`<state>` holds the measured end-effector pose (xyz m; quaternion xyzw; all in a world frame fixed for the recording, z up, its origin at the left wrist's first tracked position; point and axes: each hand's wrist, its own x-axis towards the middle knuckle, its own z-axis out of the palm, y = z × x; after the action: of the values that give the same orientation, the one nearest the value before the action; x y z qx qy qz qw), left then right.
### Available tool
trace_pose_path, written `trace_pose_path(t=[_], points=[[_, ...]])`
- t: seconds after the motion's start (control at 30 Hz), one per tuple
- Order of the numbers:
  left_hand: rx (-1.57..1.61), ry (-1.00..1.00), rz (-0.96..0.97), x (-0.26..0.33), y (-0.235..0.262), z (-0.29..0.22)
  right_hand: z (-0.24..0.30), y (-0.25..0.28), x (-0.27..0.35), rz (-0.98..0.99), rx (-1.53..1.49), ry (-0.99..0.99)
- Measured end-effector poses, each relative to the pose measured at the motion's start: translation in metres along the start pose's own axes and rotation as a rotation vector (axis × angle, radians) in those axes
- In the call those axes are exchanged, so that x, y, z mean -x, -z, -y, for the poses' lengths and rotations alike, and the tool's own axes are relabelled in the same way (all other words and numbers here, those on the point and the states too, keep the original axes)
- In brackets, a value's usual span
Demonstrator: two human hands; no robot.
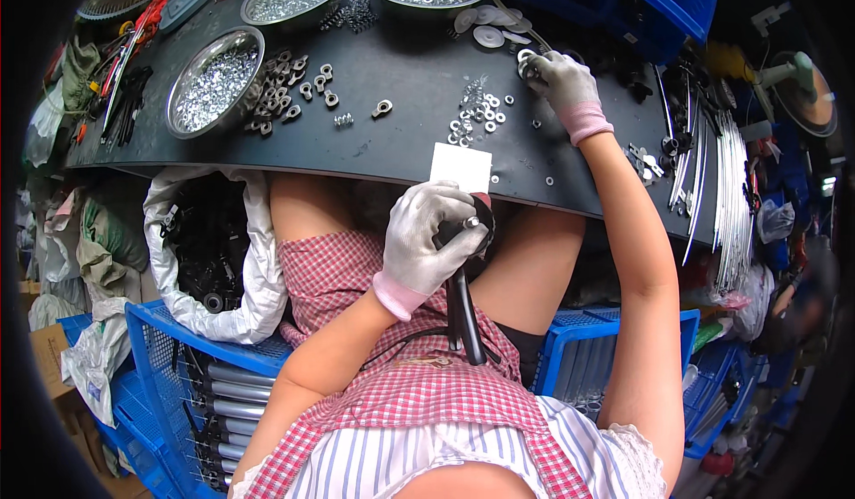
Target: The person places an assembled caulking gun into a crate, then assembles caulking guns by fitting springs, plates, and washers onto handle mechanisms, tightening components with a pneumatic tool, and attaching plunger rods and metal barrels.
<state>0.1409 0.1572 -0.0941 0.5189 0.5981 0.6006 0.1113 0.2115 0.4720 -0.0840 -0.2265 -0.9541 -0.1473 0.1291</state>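
Dark worktable | left hand grips black part, partly hidden | right hand: grip unclear

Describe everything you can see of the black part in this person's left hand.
The black part looks smooth and slightly glossy; whether it is plastic or painted metal, I can't tell. Two long, narrow arms run side by side from below the gloved left hand toward the lap, in front of the checked apron. Its bulkier upper end is partly hidden by the curled fingers, with a small shiny metal piece showing near the thumb.
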Motion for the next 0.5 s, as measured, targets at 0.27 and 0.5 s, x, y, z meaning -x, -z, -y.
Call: trace_pose_path(t=[0.27, 0.5], points=[[0.023, -0.022, -0.072, 0.003, -0.005, 0.002, 0.014, -0.011, 0.01, -0.033, -0.045, -0.256], [0.007, -0.032, -0.095, 0.004, -0.006, 0.005, 0.026, 0.023, 0.02, -0.085, -0.001, -0.208]])
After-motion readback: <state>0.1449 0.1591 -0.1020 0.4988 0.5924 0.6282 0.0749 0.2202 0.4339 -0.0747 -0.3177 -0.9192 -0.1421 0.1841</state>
